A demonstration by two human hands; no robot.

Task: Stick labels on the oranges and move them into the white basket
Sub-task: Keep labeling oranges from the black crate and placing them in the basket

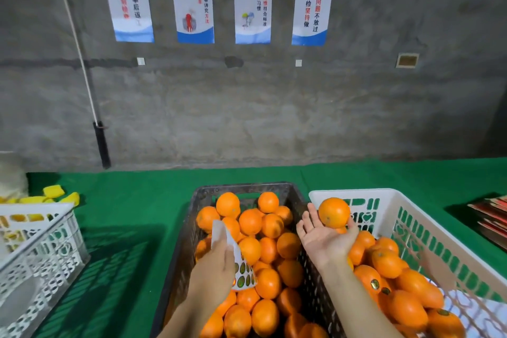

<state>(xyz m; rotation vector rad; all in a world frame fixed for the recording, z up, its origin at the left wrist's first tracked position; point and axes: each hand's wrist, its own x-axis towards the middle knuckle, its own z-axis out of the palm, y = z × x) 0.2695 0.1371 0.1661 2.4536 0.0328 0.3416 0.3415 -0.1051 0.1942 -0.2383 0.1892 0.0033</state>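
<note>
The right hand (322, 236) is turned palm up with its fingers spread wide and flat. A round orange fruit (333, 212) sits at its fingertips, not squeezed at all. It is over the near-left corner of the white plastic basket with green slots (389, 200), so I think the hand is letting it roll or drop in. I cannot see a label on this orange from here.

The left hand (216, 269) curls round a white sheet of small round sticker labels (233, 252) and pinches it. The hand holds the sheet over the dark plastic crate full of plain oranges (247, 188), just left of the white basket. That keeps the stickers close to the next fruit.

Inside the white basket lie labelled oranges (384, 277), and some show dark stickers. The far part of the basket still has room, so the fruit can fall without bumping much. The crate wall and the basket wall touch side by side, so the hand only needs a short hop over both rims. Green cloth (137, 214) covers the table to the left of the crate.
</note>
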